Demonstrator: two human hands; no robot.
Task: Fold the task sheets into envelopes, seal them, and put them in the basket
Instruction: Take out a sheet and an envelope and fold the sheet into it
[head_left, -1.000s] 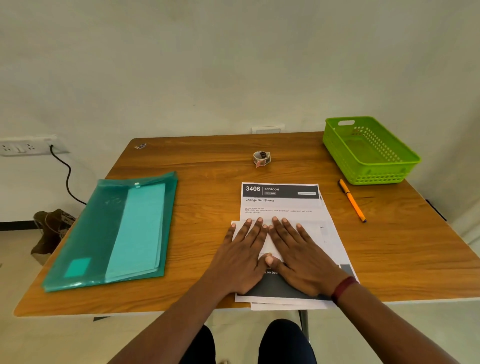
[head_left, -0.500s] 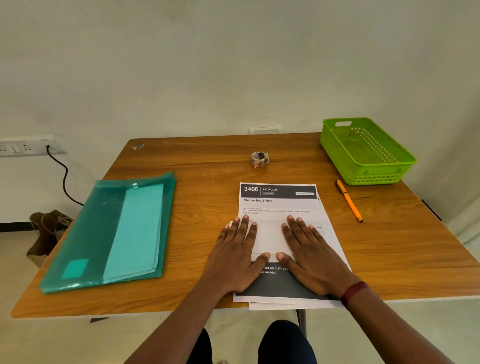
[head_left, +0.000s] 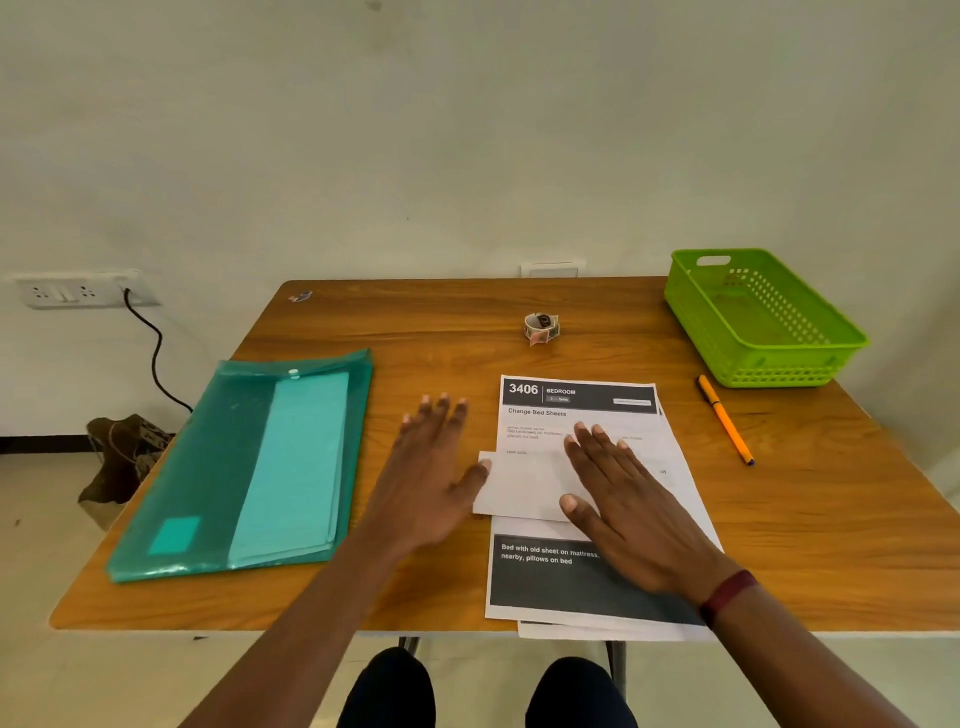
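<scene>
A small folded white paper (head_left: 522, 486) lies on a stack of printed task sheets (head_left: 576, 410) headed "3406 Bedroom". My right hand (head_left: 621, 501) rests flat on the folded paper's right part, fingers spread. My left hand (head_left: 434, 467) hovers flat just left of the sheets, over the wood, its thumb at the folded paper's left edge, holding nothing. The green plastic basket (head_left: 761, 364) stands at the table's far right corner with nothing in it. A small roll of tape (head_left: 541, 327) sits beyond the sheets.
A teal plastic document folder (head_left: 249, 467) lies on the left of the wooden table (head_left: 831, 519). An orange pen (head_left: 724, 418) lies between the sheets and the basket. A wall socket with a black cable (head_left: 150, 353) is at the far left.
Both hands were pressed side by side on the folded paper. My left hand has slid off it to the left onto the wood; my right hand has shifted slightly right and stays on it.
</scene>
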